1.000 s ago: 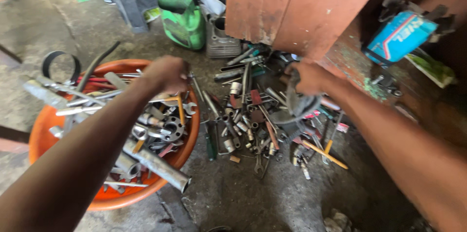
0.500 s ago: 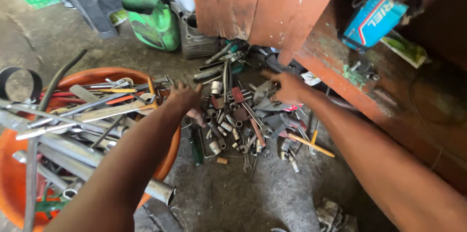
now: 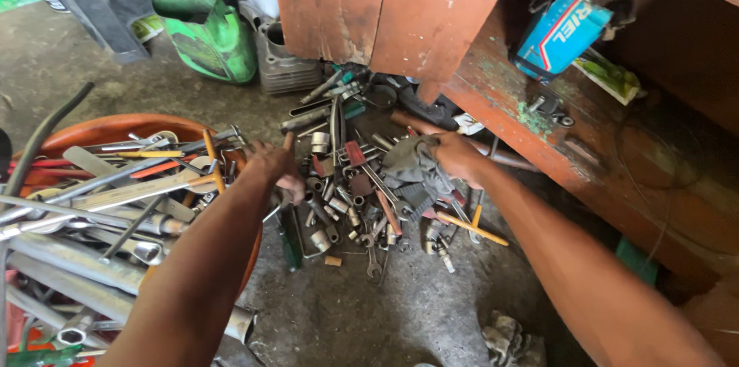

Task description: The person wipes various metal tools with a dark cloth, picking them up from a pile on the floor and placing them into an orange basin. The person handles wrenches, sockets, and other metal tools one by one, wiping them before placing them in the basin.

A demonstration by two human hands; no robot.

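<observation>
i see the orange basin (image 3: 115,127) at the near left already heaped with long pipes, bars and wrenches, so by my reading a good share of the sorting is behind me. a wide pile of loose tools (image 3: 362,190) is spread on the concrete floor (image 3: 400,313) between the basin and the red cabinet (image 3: 400,5), so i judge plenty is left to pick through.

my right hand (image 3: 456,156) sits at the right of that pile with its grip pinching a grey rag (image 3: 412,170), which lies bunched over the sockets and spanners. my left hand (image 3: 273,167) hovers at the pile's left edge, just beside the basin rim; its grip is curled downward over the small sockets, and i cannot tell whether it holds one.

farther off, a green jug (image 3: 206,36) stands by the cabinet. smallest, a yellow-handled screwdriver (image 3: 473,228) and a spanner (image 3: 372,259) lie at the near edge of the pile, untouched.
</observation>
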